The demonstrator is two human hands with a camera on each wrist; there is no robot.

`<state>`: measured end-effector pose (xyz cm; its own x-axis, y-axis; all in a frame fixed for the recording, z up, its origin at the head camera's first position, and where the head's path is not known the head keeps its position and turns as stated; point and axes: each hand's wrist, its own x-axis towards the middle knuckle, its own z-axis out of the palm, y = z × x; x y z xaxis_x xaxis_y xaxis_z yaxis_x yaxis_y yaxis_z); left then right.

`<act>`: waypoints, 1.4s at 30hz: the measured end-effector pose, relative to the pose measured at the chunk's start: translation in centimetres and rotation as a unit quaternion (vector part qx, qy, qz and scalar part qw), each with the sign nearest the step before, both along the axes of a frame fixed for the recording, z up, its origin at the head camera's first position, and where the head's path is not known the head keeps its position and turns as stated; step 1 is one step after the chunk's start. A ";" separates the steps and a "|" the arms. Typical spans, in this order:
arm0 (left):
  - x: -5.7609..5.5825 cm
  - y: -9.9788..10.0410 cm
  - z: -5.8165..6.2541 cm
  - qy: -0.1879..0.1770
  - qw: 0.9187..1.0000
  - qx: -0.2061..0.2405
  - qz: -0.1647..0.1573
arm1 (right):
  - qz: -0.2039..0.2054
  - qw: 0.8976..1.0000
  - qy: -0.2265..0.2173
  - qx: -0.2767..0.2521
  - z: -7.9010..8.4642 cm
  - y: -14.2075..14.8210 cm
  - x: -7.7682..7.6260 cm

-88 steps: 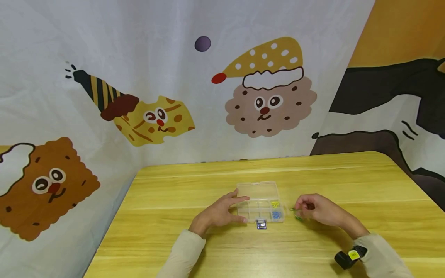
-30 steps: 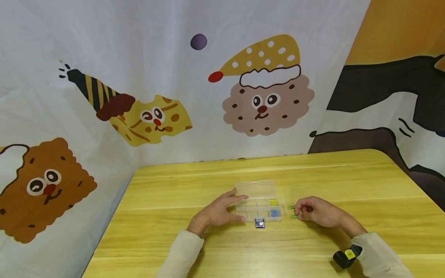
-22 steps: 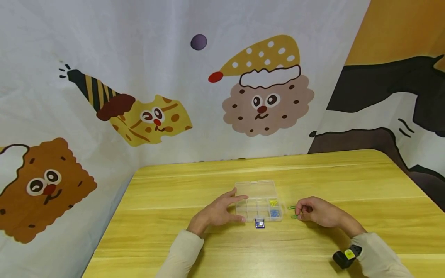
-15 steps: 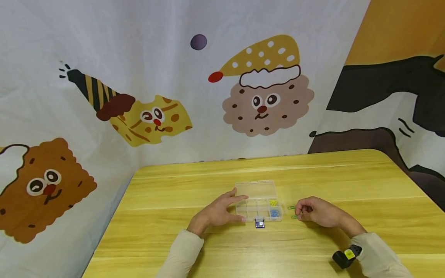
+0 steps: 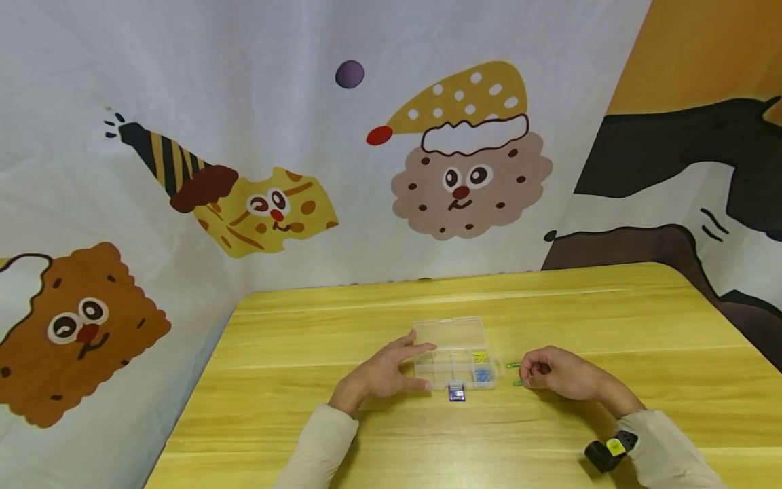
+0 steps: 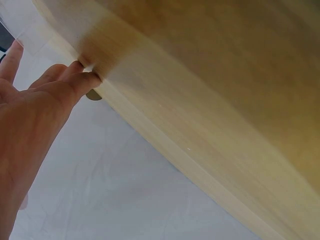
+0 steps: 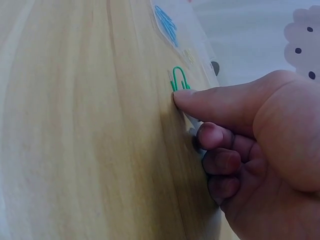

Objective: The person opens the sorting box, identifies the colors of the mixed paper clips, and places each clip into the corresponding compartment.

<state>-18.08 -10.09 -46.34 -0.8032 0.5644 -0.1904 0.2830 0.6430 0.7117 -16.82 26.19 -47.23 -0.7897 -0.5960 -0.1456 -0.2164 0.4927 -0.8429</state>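
A clear plastic compartment box (image 5: 443, 370) stands on the table with its lid (image 5: 450, 334) raised at the back. Yellow paper clips (image 5: 480, 357) lie in its back right compartment and blue paper clips (image 5: 482, 375) in the front right one. My left hand (image 5: 383, 372) rests at the box's left side, fingers spread, thumb by the front corner and index over the back. Right of the box, my right hand (image 5: 559, 371) pinches a green paper clip (image 7: 179, 79) at thumb and index; the index tip is hidden in the right wrist view. Another green paper clip (image 5: 512, 365) lies beside it.
The box's blue latch (image 5: 456, 392) hangs down at the front. Behind the wooden table (image 5: 342, 448) hangs a white cloth (image 5: 293, 88) printed with cartoon figures. A black device (image 5: 605, 455) is strapped to the right wrist.
Since 2.9 seconds ago the right thumb has come to rest against the lower green paper clip. In the last half second the right fingertips shift very slightly right. The left hand stays put.
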 end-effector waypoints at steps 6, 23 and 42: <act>0.0 0.0 0.0 -0.003 1.000 0.000 0.004 | 0.003 1.000 0.002 0.004 0.1 0.1 0.1; 0.1 0.0 0.1 -0.003 1.000 -0.008 0.005 | 0.014 1.000 0.004 0.001 0.2 0.2 0.2; 0.0 0.0 0.0 -0.001 1.000 -0.004 -0.001 | -0.001 1.000 -0.010 -0.014 0.1 0.3 0.2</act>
